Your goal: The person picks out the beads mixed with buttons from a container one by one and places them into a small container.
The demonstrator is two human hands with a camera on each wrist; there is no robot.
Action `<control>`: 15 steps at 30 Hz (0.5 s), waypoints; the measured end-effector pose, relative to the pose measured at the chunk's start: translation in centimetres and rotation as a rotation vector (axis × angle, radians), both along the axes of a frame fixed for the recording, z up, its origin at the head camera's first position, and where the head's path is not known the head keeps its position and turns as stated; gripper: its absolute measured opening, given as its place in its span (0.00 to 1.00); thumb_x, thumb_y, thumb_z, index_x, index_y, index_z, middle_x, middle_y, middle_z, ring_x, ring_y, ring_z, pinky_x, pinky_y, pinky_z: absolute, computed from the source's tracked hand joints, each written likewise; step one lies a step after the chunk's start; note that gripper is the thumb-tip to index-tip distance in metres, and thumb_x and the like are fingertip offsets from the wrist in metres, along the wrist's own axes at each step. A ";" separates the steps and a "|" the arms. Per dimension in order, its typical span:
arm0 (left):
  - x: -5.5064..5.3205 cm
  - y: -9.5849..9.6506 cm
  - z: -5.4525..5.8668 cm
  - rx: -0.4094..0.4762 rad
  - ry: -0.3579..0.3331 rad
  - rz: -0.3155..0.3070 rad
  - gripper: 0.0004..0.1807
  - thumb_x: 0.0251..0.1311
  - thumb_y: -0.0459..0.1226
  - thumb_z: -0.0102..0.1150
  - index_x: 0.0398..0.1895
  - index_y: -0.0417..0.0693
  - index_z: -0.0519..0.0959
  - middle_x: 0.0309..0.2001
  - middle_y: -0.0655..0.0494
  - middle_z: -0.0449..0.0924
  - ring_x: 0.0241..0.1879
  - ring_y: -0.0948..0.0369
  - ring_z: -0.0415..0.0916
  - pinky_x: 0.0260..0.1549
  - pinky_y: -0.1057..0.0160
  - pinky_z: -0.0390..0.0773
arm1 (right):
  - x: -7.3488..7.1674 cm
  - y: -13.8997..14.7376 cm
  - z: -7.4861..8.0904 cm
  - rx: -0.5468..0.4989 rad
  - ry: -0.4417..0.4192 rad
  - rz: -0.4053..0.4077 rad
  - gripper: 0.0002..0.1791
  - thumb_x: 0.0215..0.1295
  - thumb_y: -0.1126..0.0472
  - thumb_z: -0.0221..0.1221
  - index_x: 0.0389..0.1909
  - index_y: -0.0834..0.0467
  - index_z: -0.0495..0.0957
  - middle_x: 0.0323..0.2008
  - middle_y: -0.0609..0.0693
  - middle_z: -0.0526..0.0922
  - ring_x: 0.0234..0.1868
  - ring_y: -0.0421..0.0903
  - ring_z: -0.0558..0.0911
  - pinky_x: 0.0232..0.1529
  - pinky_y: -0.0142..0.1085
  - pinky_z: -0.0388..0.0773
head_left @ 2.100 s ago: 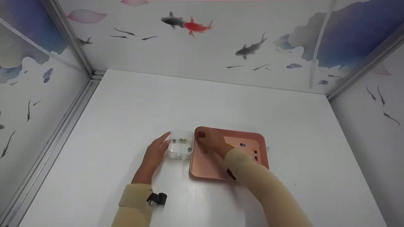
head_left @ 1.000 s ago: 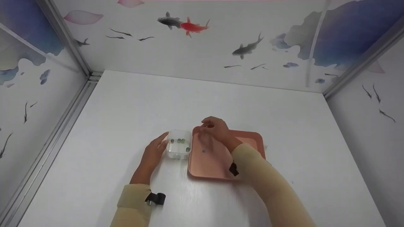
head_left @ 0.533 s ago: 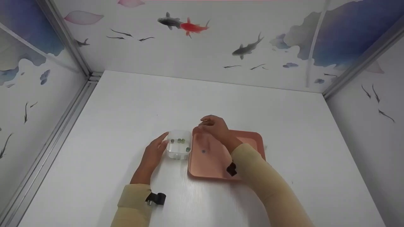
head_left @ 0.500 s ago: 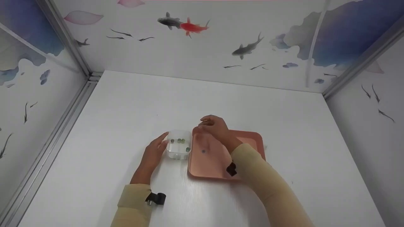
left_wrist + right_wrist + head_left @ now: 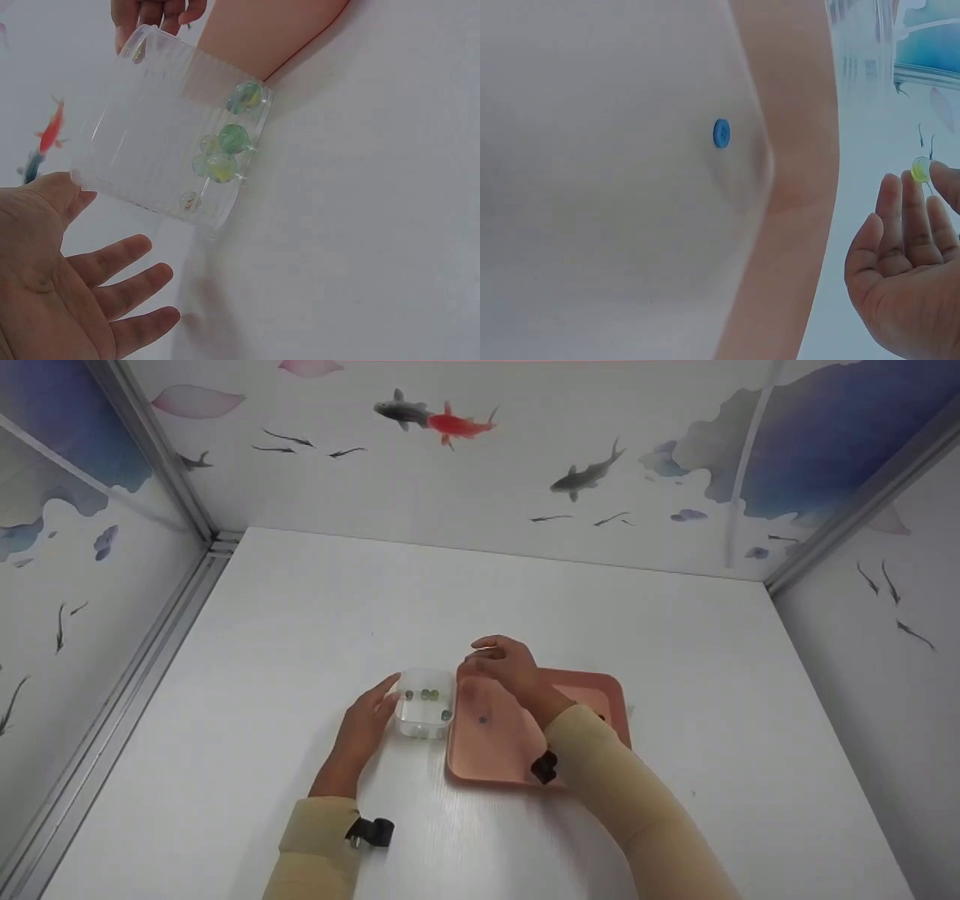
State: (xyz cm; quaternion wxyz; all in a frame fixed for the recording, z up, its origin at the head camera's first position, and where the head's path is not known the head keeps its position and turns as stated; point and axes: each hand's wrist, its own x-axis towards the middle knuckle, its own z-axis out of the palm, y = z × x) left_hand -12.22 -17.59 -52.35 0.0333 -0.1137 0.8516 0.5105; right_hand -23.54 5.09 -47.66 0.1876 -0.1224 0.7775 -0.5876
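My left hand (image 5: 364, 730) rests against the left side of a small clear plastic box (image 5: 150, 112), its other fingers spread loosely apart in the left wrist view. Several glass marbles (image 5: 223, 166) with green and yellow swirls lie in the box. My right hand (image 5: 512, 666) hovers over the back left corner of the pink tray (image 5: 487, 757). In the right wrist view, its thumb and a finger pinch a clear yellow-green marble (image 5: 920, 170). A blue button (image 5: 721, 133) lies on the tray floor below.
The box stands right beside the tray's left edge on a white table (image 5: 315, 607). Small dark pieces (image 5: 601, 718) show by my right sleeve at the tray's right. White panels printed with fish (image 5: 465, 426) enclose the table.
My right hand has risen from inside the tray to above its back left corner, then edged slightly left. The blue button has come into view. My left hand stays at the box.
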 end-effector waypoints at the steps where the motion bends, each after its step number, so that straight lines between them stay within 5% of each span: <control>1: 0.0 0.0 0.0 0.000 0.000 0.001 0.27 0.74 0.51 0.41 0.72 0.55 0.63 0.72 0.47 0.60 0.72 0.45 0.53 0.71 0.45 0.51 | 0.0 0.0 0.0 -0.004 -0.006 -0.002 0.17 0.66 0.66 0.59 0.55 0.64 0.75 0.47 0.58 0.83 0.54 0.58 0.80 0.57 0.54 0.76; 6: 0.1 0.1 0.2 -0.009 -0.022 -0.001 0.27 0.74 0.50 0.41 0.73 0.56 0.62 0.72 0.46 0.60 0.72 0.44 0.53 0.71 0.43 0.52 | 0.5 -0.2 0.3 -0.057 -0.060 -0.003 0.18 0.65 0.64 0.60 0.56 0.62 0.75 0.48 0.59 0.82 0.56 0.62 0.77 0.58 0.54 0.75; 15: 0.1 0.1 0.3 -0.007 -0.030 -0.006 0.26 0.74 0.49 0.40 0.73 0.56 0.61 0.72 0.47 0.59 0.72 0.45 0.52 0.71 0.45 0.51 | 1.2 -0.9 0.9 -0.066 -0.090 -0.003 0.20 0.64 0.62 0.61 0.57 0.61 0.74 0.48 0.56 0.84 0.54 0.53 0.80 0.60 0.56 0.72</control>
